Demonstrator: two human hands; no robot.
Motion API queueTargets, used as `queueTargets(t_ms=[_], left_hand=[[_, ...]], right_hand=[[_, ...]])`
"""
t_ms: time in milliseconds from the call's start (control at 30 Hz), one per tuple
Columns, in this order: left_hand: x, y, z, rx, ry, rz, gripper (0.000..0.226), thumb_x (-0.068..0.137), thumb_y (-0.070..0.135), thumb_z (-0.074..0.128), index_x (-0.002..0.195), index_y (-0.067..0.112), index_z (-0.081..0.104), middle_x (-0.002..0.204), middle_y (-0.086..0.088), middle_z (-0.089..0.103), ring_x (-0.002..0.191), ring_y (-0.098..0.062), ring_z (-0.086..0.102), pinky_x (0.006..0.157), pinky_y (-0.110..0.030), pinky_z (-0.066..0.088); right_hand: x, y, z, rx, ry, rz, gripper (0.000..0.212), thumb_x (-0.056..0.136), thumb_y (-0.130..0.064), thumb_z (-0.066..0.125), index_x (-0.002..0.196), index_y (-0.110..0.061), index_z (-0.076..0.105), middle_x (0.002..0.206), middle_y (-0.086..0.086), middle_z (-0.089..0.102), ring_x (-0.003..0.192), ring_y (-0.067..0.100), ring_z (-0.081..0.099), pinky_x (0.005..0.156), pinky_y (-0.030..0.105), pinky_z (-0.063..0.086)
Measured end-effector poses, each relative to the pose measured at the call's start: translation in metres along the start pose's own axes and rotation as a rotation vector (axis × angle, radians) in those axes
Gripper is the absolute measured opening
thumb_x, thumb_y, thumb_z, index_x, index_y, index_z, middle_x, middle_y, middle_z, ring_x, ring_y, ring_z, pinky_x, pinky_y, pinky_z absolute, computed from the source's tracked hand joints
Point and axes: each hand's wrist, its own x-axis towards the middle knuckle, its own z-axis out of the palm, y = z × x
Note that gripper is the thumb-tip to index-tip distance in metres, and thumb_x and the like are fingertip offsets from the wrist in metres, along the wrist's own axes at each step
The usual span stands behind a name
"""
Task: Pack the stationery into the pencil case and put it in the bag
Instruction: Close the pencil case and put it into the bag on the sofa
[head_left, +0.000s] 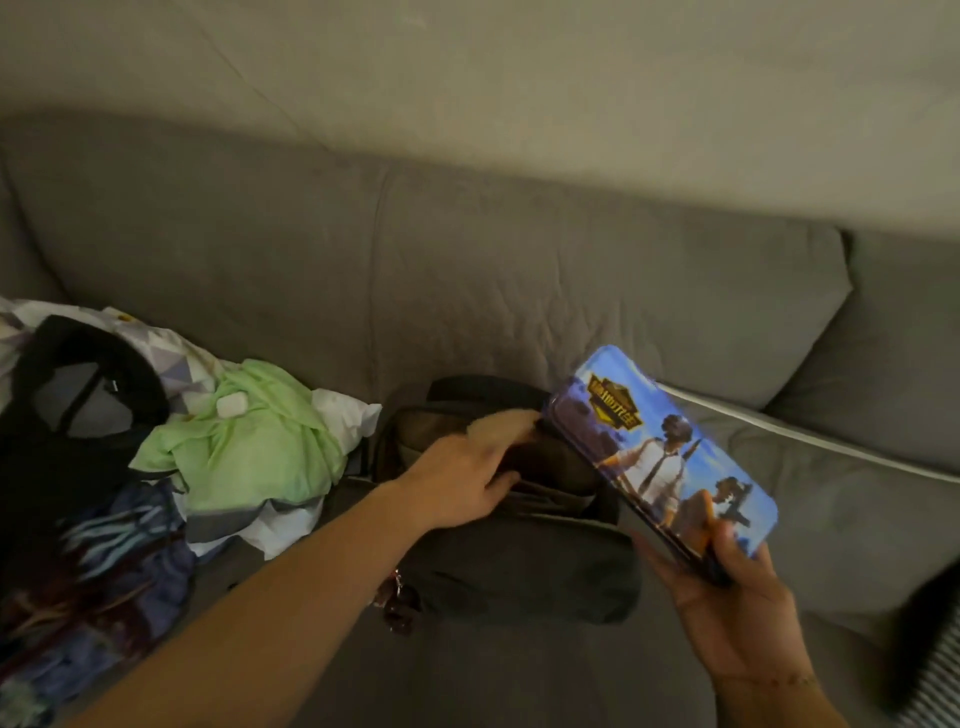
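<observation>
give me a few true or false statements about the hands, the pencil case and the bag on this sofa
1. The right hand holds the blue pencil case by its near end. True.
2. The pencil case is already inside the bag. False: it is tilted beside the bag's opening, held up.
3. The left hand is at the bag's opening. True.
4. The bag sits on a wooden table. False: it sits on the grey sofa.
5. A green cloth lies left of the bag. True.

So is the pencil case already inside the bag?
No, the right hand holds the pencil case tilted above the bag, with only its far end at the opening.
</observation>
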Motion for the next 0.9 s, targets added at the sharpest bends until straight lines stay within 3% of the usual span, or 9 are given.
queueTargets(t_ms=[67,200,333,433,533,633,700,767,900], left_hand=[[0.009,0.001,-0.007,-0.114,-0.131,-0.130,0.083,0.093,0.037,0.056,0.149,0.040,-0.006,0.147,-0.007,0.048,0.126,-0.026,0.053,0.106,-0.042,0.043],[0.023,-0.002,-0.016,-0.226,-0.359,-0.226,0.097,0.092,0.038,0.059,0.146,0.043,-0.022,0.155,-0.009,0.036,0.132,-0.028,0.046,0.112,-0.040,0.035],[0.027,-0.011,-0.013,-0.194,-0.442,-0.245,0.102,0.089,0.044,0.058,0.144,0.043,-0.027,0.158,-0.013,0.031,0.136,-0.029,0.042,0.115,-0.040,0.029],[0.024,-0.018,-0.010,-0.172,-0.500,-0.211,0.107,0.088,0.046,0.060,0.144,0.041,-0.030,0.159,-0.012,0.027,0.138,-0.029,0.038,0.116,-0.039,0.027],[0.018,-0.024,-0.009,-0.208,-0.517,-0.153,0.116,0.082,0.050,0.066,0.138,0.047,-0.036,0.160,-0.009,0.024,0.139,-0.026,0.037,0.118,-0.041,0.026],[0.010,-0.028,-0.001,-0.200,-0.478,-0.175,0.121,0.079,0.053,0.069,0.134,0.051,-0.039,0.163,-0.009,0.014,0.144,-0.028,0.030,0.119,-0.045,0.022],[0.002,-0.028,0.004,-0.240,-0.436,-0.176,0.124,0.075,0.055,0.070,0.128,0.058,-0.042,0.164,-0.006,0.015,0.146,-0.026,0.026,0.120,-0.046,0.020],[-0.007,-0.029,0.006,-0.301,-0.399,-0.170,0.126,0.076,0.051,0.073,0.129,0.057,-0.041,0.163,-0.003,0.020,0.145,-0.022,0.028,0.120,-0.045,0.021],[-0.030,-0.024,0.008,-0.341,-0.323,-0.172,0.126,0.079,0.043,0.075,0.134,0.054,-0.038,0.162,-0.005,0.022,0.139,-0.022,0.039,0.118,-0.044,0.028]], right_hand=[[-0.006,-0.005,-0.005,-0.069,-0.007,0.013,0.067,0.072,-0.018,0.061,0.137,-0.021,0.046,0.128,0.006,0.061,0.103,0.021,0.067,0.092,0.063,0.040],[-0.020,-0.016,-0.014,-0.253,0.015,-0.047,0.051,0.076,-0.002,0.051,0.125,-0.017,0.056,0.116,0.015,0.066,0.097,0.029,0.068,0.082,0.061,0.048],[-0.018,-0.027,-0.013,-0.378,0.063,-0.170,0.046,0.082,0.008,0.050,0.107,-0.028,0.064,0.110,0.012,0.069,0.092,0.024,0.070,0.069,0.036,0.058],[-0.003,-0.036,0.002,-0.656,-0.008,-0.368,0.045,0.072,-0.004,0.067,0.107,-0.032,0.062,0.106,0.005,0.070,0.091,0.018,0.069,0.074,0.030,0.058],[0.016,-0.042,0.024,-1.027,-0.174,-0.572,0.051,0.076,-0.002,0.071,0.110,-0.036,0.056,0.100,-0.018,0.068,0.092,0.001,0.065,0.080,0.014,0.051],[0.032,-0.038,0.048,-1.442,-0.387,-0.757,0.046,0.078,-0.031,0.067,0.121,-0.021,0.051,0.104,-0.021,0.062,0.093,-0.002,0.059,0.084,0.005,0.042],[0.041,-0.031,0.061,-1.591,-0.470,-0.812,0.052,0.076,-0.029,0.065,0.124,-0.019,0.047,0.106,-0.002,0.064,0.093,0.008,0.059,0.086,0.008,0.041],[0.046,-0.019,0.073,-1.652,-0.476,-0.822,0.057,0.073,-0.021,0.067,0.124,-0.023,0.044,0.105,0.010,0.067,0.090,0.021,0.064,0.082,0.022,0.048],[0.053,0.011,0.089,-1.772,-0.538,-0.809,0.060,0.071,-0.018,0.062,0.126,-0.027,0.039,0.099,0.013,0.065,0.080,0.034,0.065,0.068,0.041,0.056]])
